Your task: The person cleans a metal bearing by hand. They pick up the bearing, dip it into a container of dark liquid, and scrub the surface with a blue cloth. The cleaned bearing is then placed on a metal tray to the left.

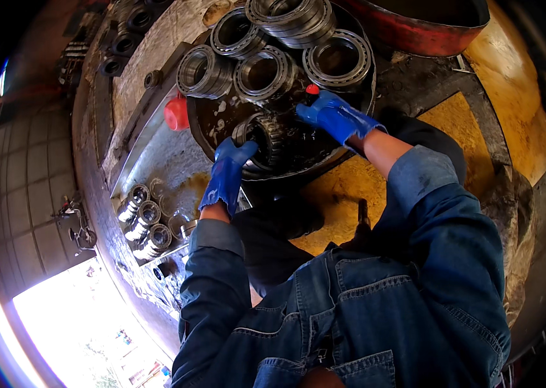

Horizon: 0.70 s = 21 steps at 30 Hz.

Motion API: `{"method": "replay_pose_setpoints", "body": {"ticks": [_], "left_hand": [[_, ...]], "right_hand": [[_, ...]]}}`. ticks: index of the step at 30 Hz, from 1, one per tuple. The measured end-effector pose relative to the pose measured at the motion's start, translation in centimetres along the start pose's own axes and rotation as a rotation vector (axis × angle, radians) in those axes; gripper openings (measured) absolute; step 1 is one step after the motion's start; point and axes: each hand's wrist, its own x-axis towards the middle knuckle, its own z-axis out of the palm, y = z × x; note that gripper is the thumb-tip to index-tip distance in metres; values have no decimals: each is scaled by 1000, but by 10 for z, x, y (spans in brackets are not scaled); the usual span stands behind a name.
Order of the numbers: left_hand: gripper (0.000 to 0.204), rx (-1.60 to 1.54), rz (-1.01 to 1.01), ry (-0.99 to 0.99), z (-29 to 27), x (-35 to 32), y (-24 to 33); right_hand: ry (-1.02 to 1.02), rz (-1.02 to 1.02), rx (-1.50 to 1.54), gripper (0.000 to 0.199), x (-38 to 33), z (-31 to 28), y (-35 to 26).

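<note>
My left hand [231, 160], in a blue rubber glove, closes on the near left rim of a roller bearing [269, 139]. The bearing stands tilted in a wide round pan [325, 155] of dark, oily liquid. Over the pan's right side, my gloved right hand [334, 116] is closed around a tool with a red end [312, 89]. Most of that tool is hidden by the fingers, so its kind does not show. Beyond both hands, several large bearing rings [264, 74] sit in the pan, some of them stacked.
A red plastic container [177, 113] stands left of the pan. Small bearings [149, 213] line a metal sheet at lower left. Behind the pan at right is a large red tub [428, 29]. Yellowish board [331, 200] covers the floor between my legs.
</note>
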Motion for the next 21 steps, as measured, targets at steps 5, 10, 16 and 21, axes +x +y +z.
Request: {"method": "replay_pose_setpoints", "body": {"ticks": [5, 10, 16, 21], "left_hand": [[61, -43, -138, 109, 7, -2, -18], [49, -101, -2, -5, 6, -17, 7], [39, -129, 303, -100, 2, -27, -8], [32, -155, 346, -136, 2, -25, -15]], "right_hand": [[62, 84, 153, 42, -15, 6, -37], [-58, -86, 367, 39, -21, 12, -32], [56, -4, 105, 38, 20, 26, 27], [-151, -181, 363, 34, -3, 25, -25]]}}
